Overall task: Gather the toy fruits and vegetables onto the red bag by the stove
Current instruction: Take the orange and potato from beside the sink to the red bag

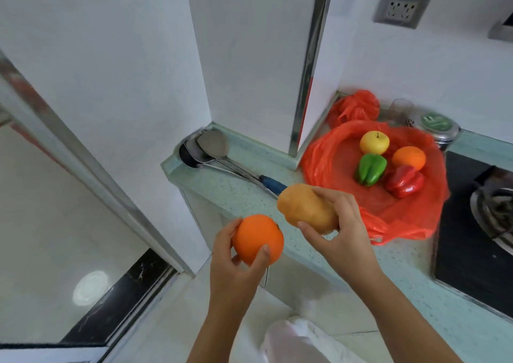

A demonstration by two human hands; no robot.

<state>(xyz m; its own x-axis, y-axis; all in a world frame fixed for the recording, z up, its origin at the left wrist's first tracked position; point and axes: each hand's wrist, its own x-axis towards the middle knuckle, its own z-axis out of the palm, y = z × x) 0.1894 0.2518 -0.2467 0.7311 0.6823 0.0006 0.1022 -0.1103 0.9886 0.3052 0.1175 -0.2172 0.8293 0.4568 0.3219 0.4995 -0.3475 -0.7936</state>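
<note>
The red bag [341, 151] lies spread on the counter beside the stove. On it sit a yellow apple [374, 142], a small orange [409, 158], a green pepper [370, 168] and a red pepper [404, 181]. My left hand [236, 268] grips a large orange [256, 239] in front of the counter's edge. My right hand [341, 229] holds a tan potato [305, 207] over the counter, just left of the bag's near edge.
A ladle and a spatula [213, 146] lie on the pale green counter [238, 193] in the left corner. A black stove [466, 223] with a wok [497, 210] is at the right. A second bunched red bag [358, 104], a glass [399, 110] and a steel tin [438, 126] stand behind.
</note>
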